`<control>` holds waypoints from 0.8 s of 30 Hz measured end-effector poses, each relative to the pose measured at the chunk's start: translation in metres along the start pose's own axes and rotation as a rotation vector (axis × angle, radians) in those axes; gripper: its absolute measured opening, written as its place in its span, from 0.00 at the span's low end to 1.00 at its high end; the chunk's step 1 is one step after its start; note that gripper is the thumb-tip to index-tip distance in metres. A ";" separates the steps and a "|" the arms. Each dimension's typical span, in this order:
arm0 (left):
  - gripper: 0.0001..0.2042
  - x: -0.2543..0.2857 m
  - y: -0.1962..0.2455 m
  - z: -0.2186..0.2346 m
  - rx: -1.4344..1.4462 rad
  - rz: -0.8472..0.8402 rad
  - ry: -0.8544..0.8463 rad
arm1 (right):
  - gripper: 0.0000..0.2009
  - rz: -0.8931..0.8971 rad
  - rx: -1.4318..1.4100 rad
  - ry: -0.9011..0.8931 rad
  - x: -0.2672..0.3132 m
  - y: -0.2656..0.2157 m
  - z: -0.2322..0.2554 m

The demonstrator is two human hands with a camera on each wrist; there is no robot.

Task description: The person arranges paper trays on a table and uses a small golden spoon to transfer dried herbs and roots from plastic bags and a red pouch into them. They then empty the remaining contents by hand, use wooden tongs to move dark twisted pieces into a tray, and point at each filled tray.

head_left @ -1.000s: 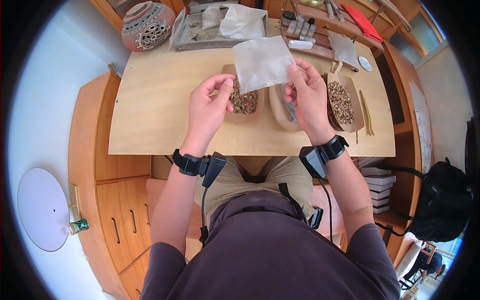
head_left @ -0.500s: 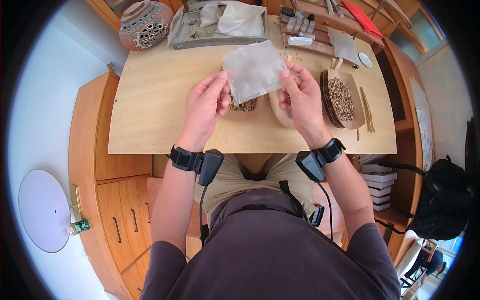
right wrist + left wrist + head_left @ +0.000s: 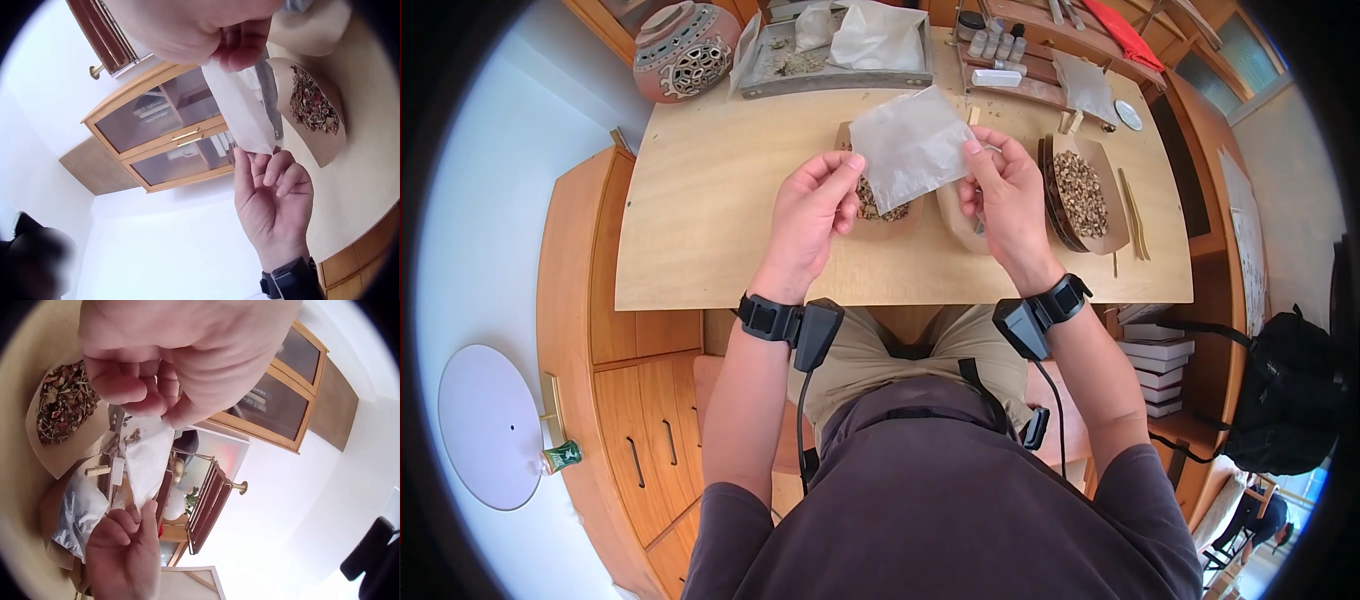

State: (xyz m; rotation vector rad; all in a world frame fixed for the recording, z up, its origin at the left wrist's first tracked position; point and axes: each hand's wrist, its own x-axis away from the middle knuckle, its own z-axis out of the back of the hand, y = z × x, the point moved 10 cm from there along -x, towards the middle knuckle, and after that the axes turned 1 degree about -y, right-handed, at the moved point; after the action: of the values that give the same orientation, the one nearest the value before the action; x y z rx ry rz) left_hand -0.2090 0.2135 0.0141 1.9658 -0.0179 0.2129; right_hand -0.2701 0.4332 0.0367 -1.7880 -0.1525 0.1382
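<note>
A thin, translucent whitish pouch (image 3: 910, 140) hangs tilted above the desk, stretched between both hands. My left hand (image 3: 810, 210) pinches its left edge between thumb and fingers. At the opposite edge my right hand (image 3: 1012, 205) pinches it, thumb on top and the other fingers curled. Behind and below the pouch lies a paper tray (image 3: 331, 147) of mixed dried herbs (image 3: 312, 103), partly hidden in the head view. A silvery bag (image 3: 81, 515) with a wooden clothespin (image 3: 98, 470) sits in another paper holder, beneath my right hand.
Chopped brown dried pieces (image 3: 1080, 195) fill a tray at the right, beside thin wooden sticks (image 3: 1135, 215). Along the back stand a pierced clay pot (image 3: 687, 55), a grey tray (image 3: 835, 85) with white bags, and a wooden rack (image 3: 1040, 92) with small bottles.
My left hand has come up to the pouch's left edge and now pinches it. The pouch has shifted slightly left and down and tilted; my right hand keeps its hold.
</note>
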 end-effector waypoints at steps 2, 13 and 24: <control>0.09 -0.001 0.001 0.005 -0.071 -0.018 0.050 | 0.15 0.030 0.050 0.001 0.000 -0.005 0.000; 0.11 0.001 -0.011 0.020 -0.180 0.055 0.176 | 0.14 0.455 0.672 -0.058 0.009 -0.056 -0.035; 0.14 0.004 -0.013 0.028 -0.269 0.100 0.212 | 0.15 0.647 0.880 -0.113 0.023 -0.073 -0.059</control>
State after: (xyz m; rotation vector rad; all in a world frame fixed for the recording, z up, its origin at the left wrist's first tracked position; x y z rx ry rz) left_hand -0.1999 0.1929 -0.0077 1.6678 -0.0063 0.4595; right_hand -0.2389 0.3963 0.1205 -0.8919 0.3696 0.6613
